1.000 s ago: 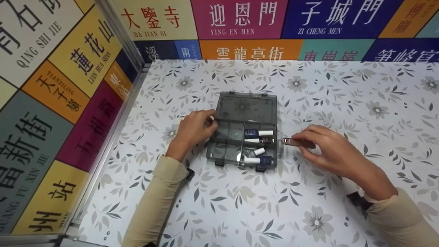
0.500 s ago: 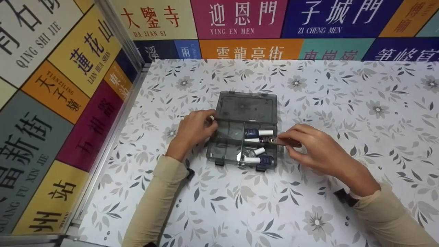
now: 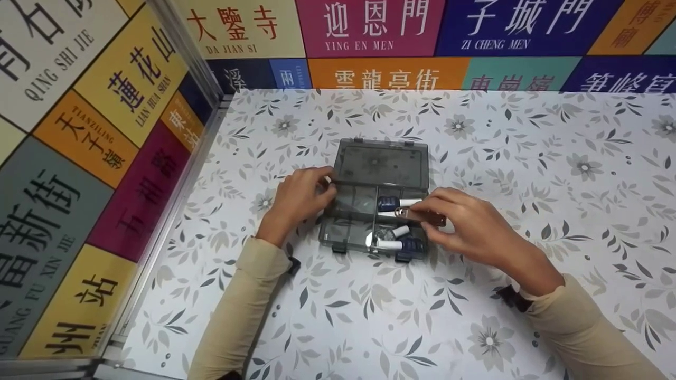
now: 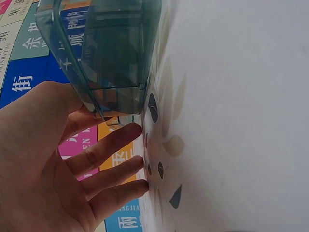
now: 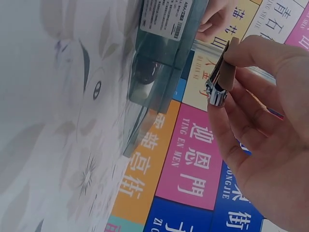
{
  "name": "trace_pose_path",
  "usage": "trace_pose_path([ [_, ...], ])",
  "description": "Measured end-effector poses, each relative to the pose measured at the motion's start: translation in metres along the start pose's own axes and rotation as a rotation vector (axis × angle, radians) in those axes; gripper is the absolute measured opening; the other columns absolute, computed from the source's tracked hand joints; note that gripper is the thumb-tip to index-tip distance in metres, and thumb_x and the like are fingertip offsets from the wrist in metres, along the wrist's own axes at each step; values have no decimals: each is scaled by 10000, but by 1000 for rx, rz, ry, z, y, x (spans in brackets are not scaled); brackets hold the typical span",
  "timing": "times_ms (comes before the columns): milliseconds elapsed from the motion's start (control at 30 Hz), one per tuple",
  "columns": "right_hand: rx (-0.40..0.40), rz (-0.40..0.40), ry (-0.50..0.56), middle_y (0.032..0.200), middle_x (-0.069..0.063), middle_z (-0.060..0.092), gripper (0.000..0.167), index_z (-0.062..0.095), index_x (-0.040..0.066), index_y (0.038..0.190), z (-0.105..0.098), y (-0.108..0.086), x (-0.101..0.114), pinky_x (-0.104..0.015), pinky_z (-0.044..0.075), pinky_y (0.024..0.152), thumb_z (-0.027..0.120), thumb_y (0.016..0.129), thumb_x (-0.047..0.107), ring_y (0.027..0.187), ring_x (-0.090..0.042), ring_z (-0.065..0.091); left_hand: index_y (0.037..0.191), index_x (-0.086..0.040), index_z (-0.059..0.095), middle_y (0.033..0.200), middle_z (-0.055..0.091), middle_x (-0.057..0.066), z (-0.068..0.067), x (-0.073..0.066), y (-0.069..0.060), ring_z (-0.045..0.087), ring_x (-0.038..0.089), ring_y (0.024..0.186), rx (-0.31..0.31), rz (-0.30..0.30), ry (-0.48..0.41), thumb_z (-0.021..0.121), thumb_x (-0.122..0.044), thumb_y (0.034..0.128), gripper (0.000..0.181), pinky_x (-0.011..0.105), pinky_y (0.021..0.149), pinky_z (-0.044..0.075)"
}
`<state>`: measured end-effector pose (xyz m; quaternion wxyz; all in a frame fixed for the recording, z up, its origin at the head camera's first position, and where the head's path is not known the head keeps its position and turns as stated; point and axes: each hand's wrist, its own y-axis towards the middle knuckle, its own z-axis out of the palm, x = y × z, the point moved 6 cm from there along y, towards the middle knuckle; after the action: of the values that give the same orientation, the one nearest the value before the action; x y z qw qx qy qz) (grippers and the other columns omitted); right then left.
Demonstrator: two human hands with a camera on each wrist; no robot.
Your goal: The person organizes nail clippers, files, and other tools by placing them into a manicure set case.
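A smoky clear plastic divided box (image 3: 348,240) lies with its lid (image 3: 381,162) folded back. My left hand (image 3: 301,198) holds its left side near the hinge by the thumb and a finger; in the left wrist view the other fingers reach down to the tabletop. My right hand (image 3: 467,221) pinches a nail clipper (image 5: 224,79) with a brown lever and silver end, held over the right-hand compartments. Beneath and around it lie a dark blue nail polish bottle (image 3: 388,203), another blue bottle (image 3: 412,245) and a clear bottle with a white cap (image 3: 400,231).
The box stands on a table (image 3: 327,316) covered in a floral print. Coloured panels with Chinese lettering (image 3: 369,26) rise behind and to the left. A printed label (image 5: 166,18) shows on the box in the right wrist view.
My right hand has carried the nail clipper leftward, from outside the box's right side to above its right compartments. The left hand has stayed at the box's left side.
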<state>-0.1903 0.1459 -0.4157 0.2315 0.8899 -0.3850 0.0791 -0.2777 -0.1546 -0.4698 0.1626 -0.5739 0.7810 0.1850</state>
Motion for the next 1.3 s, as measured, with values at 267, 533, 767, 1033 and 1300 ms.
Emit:
trace_pose_path([
  [267, -10, -18, 10, 1120, 40, 739, 289, 798, 202, 1228, 5, 6, 6, -304, 526, 657, 796, 939, 199, 840, -101, 658, 1084, -264, 750, 1068, 814, -29, 0, 0, 0, 752, 212, 948, -5, -2, -20, 667, -299, 985, 134, 489, 735, 575],
  [533, -3, -38, 22, 1106, 50, 738, 281, 804, 216, 1209, 10, 14, 14, -264, 501, 610, 809, 929, 189, 802, -74, 645, 1083, -265, 753, 1065, 815, -20, -1, -1, 1, 752, 216, 940, -11, 10, -15, 670, -289, 985, 130, 483, 735, 576],
  [767, 18, -40, 21, 1095, 44, 728, 276, 807, 221, 1204, 19, 21, 21, -299, 510, 655, 811, 929, 193, 824, -98, 636, 1086, -266, 756, 1059, 814, -27, -1, -1, 1, 752, 224, 941, -10, 7, -13, 679, -291, 981, 133, 487, 735, 576],
  [1033, 39, -74, 45, 1105, 42, 735, 305, 802, 225, 1238, 28, 27, 28, -312, 525, 684, 803, 936, 188, 852, -110, 640, 1070, -255, 743, 1077, 813, -16, 1, 0, 1, 748, 235, 944, -4, 13, -10, 680, -280, 980, 112, 479, 739, 576],
  [1300, 50, -114, 100, 1125, 31, 750, 304, 808, 170, 1248, 35, 33, 35, -364, 577, 840, 804, 944, 152, 990, -155, 678, 1075, -256, 746, 1051, 817, -23, 0, -1, 1, 760, 241, 937, -5, 8, -4, 685, -272, 980, 115, 497, 729, 575],
])
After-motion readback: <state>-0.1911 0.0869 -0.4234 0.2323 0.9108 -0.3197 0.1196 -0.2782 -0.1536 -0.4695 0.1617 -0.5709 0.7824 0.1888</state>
